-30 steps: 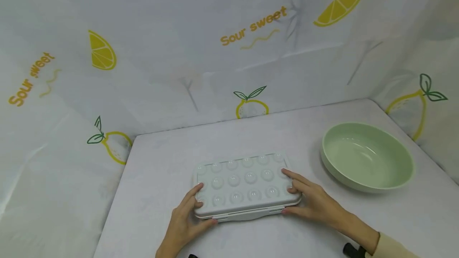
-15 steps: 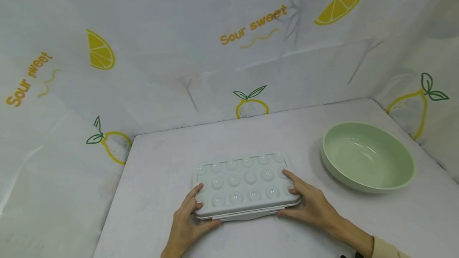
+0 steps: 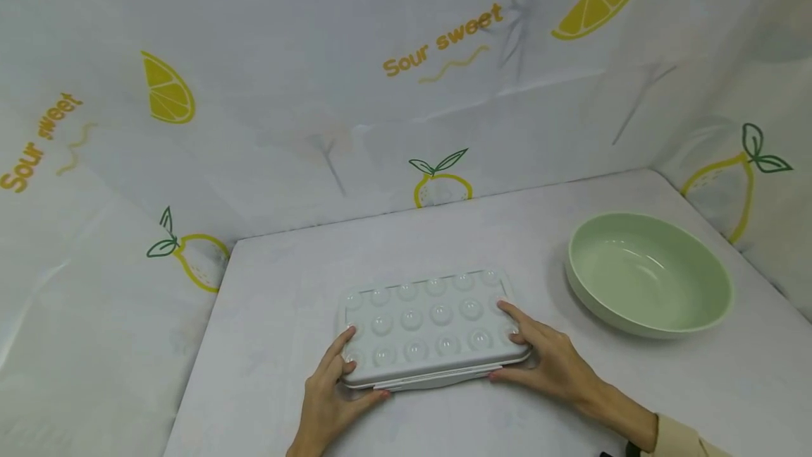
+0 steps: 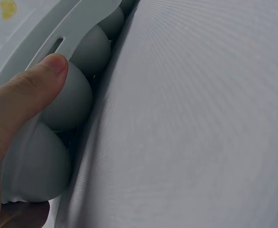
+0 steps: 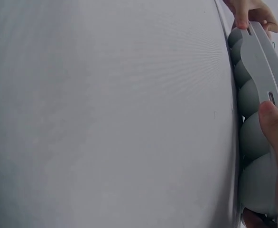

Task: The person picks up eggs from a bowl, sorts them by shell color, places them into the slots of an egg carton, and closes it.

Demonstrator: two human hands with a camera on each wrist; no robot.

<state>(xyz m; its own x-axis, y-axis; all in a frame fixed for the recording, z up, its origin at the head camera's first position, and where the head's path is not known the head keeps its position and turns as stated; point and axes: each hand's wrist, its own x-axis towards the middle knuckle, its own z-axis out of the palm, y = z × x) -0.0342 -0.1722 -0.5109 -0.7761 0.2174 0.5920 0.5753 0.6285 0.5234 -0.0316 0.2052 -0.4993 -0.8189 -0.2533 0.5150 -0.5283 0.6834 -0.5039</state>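
A pale grey-green lidded egg box [image 3: 426,330] lies on the table, its lid on and rows of round bumps across the top. My left hand [image 3: 326,397] grips its left end, fingertips on the lid's edge and thumb at the front clip. At the right end my right hand [image 3: 548,365] holds it the same way, thumb against the other end of the front clip [image 5: 260,61]. In the left wrist view the thumb [image 4: 39,80] presses beside a slot in the clip, above the rounded egg cups [image 4: 37,164] of the base.
A large light green bowl [image 3: 650,277] stands to the right of the box, towards the back. The table [image 3: 285,288] has a white cover. Behind it hangs a white sheet [image 3: 266,76] printed with lemons, closing off the back and sides.
My right thumb has slid a little to the left along the box's front clip. Both hands stay on the box, and the head view has shifted slightly.
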